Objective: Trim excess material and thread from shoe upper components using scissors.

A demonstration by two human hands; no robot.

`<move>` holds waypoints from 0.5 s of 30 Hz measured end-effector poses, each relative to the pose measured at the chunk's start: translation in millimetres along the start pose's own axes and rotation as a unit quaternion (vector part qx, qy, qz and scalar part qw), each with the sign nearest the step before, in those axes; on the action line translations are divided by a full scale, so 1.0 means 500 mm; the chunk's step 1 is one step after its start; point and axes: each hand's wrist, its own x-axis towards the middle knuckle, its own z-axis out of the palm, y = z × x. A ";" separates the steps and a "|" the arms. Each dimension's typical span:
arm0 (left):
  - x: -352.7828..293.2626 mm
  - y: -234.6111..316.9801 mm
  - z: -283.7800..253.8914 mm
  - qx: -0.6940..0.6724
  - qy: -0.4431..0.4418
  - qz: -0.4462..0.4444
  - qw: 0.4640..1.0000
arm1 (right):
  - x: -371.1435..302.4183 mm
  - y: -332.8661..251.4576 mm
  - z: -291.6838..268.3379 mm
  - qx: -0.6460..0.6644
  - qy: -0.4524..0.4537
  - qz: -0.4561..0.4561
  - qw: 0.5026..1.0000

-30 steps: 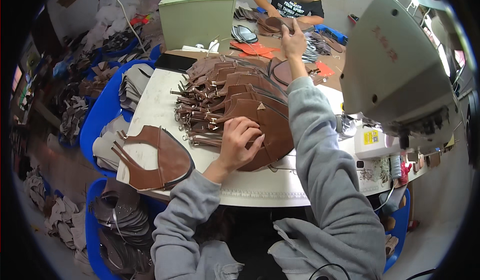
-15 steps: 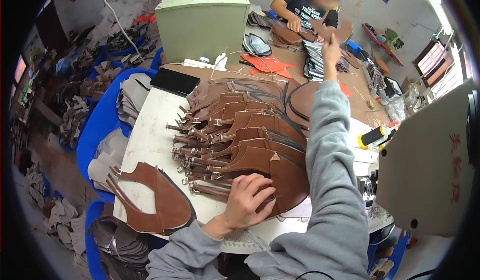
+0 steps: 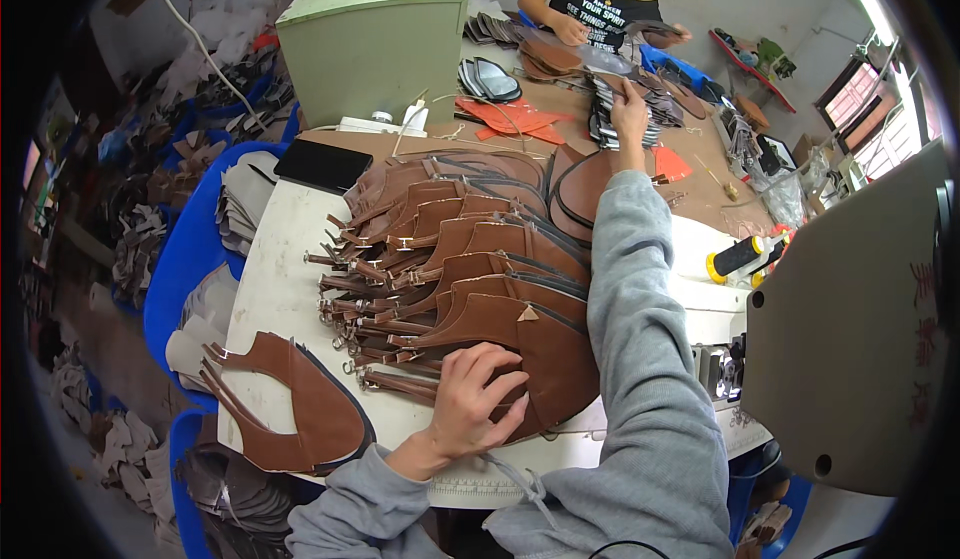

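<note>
A fanned stack of brown leather pieces with straps and buckles (image 3: pixel 470 249) covers the white table (image 3: pixel 280 259). My left hand (image 3: pixel 475 397) lies flat on the nearest piece (image 3: pixel 540 344), fingers spread, gripping nothing. My right arm stretches far across the table. My right hand (image 3: pixel 630 107) touches the top of a stack of dark and pale cut pieces (image 3: pixel 605 124) at the back. Whether its fingers pinch a piece there is not clear. One separate brown piece (image 3: pixel 305 414) lies at the table's near left corner.
A sewing machine (image 3: pixel 850 339) fills the right side. At the back stand a green box (image 3: pixel 370 44), orange pieces (image 3: pixel 510 119) and a seated person in a black shirt (image 3: pixel 600 4). A black phone (image 3: pixel 322 166) lies back left. Blue bins (image 3: pixel 190 249) of cut pieces line the left.
My right hand has come down from near the other person's hands to the stack of dark pieces. My left hand stays on the nearest brown piece. The view has shifted slightly.
</note>
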 end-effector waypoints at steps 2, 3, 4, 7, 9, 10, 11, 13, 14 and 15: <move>0.000 0.001 -0.001 -0.003 0.003 0.000 1.000 | 0.005 -0.001 -0.004 0.006 0.006 -0.007 1.000; -0.002 0.001 -0.001 -0.004 0.003 0.001 1.000 | 0.006 0.000 -0.005 0.013 0.010 -0.014 1.000; -0.003 0.001 -0.002 -0.003 0.003 0.000 1.000 | 0.005 -0.006 -0.005 0.014 0.010 -0.014 1.000; -0.004 -0.001 -0.003 -0.002 0.004 -0.001 1.000 | 0.004 -0.016 -0.004 0.015 0.006 -0.012 1.000; -0.003 -0.001 -0.003 -0.003 0.005 0.001 1.000 | 0.013 -0.014 -0.006 0.033 0.029 -0.039 0.998; -0.002 -0.001 -0.002 -0.006 0.005 0.002 1.000 | 0.018 -0.013 -0.007 0.031 0.030 -0.039 0.998; -0.001 -0.001 -0.001 -0.008 0.005 0.004 1.000 | 0.025 -0.010 -0.009 0.028 0.039 -0.057 0.997; -0.002 -0.002 -0.001 -0.008 0.004 0.003 1.000 | 0.022 -0.021 -0.011 0.027 0.046 -0.075 0.996; -0.003 -0.003 -0.003 -0.007 0.004 0.001 1.000 | 0.016 -0.034 -0.011 0.045 0.048 -0.070 0.995; -0.004 -0.004 -0.004 -0.005 0.004 -0.001 1.000 | 0.010 -0.047 -0.012 0.062 0.050 -0.064 0.995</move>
